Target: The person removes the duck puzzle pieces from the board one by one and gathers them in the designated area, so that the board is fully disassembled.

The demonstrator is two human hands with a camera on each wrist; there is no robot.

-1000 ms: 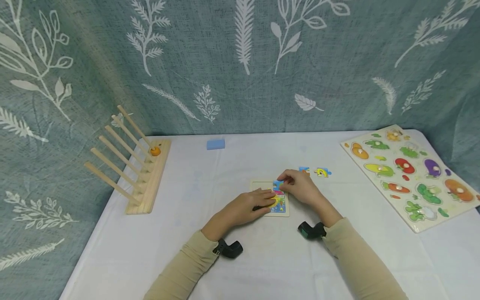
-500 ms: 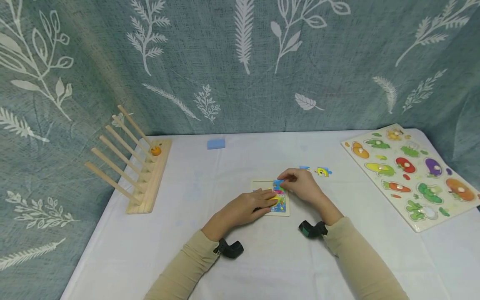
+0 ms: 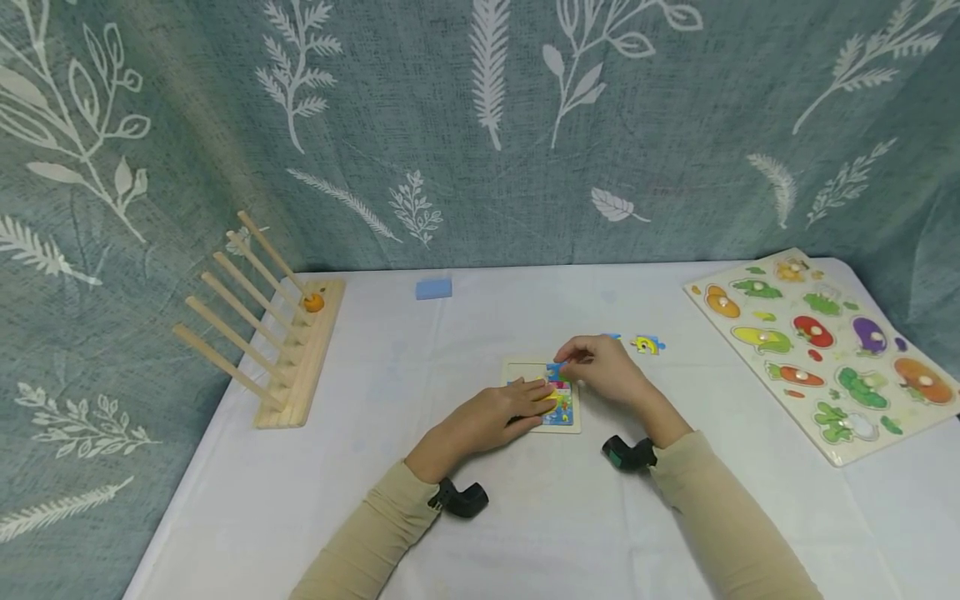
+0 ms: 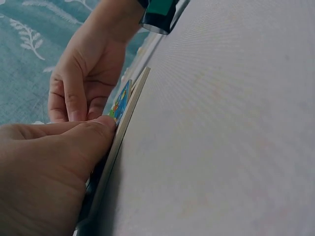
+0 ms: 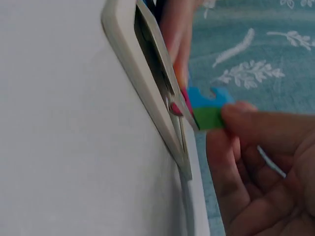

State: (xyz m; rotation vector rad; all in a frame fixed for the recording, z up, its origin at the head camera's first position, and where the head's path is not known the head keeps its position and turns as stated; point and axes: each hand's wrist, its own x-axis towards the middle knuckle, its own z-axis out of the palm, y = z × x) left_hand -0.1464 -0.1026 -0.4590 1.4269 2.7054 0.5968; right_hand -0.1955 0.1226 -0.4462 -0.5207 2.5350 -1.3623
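A small wooden puzzle board (image 3: 569,429) with a pale frame lies on the white tablecloth, partly covered by both hands. My left hand (image 3: 498,412) rests over its left and middle part, fingers stretched across the colourful pieces. In the left wrist view the left thumb (image 4: 93,140) lies along the board's near side. My right hand (image 3: 607,371) is at the upper right corner, pinching a blue and green puzzle piece (image 5: 209,110) between thumb and fingers. That piece sits tilted against the board in the right wrist view.
Two loose puzzle pieces lie behind the right hand: a yellow and blue puzzle piece (image 3: 647,344) and a mostly hidden blue one (image 3: 613,336). A wooden peg rack (image 3: 300,367) with an orange bead stands left. A blue block (image 3: 433,289) lies at the back, a vegetable board (image 3: 817,350) right.
My right hand has shifted very slightly and hides more of the loose blue piece behind it. The left hand stays on the board.
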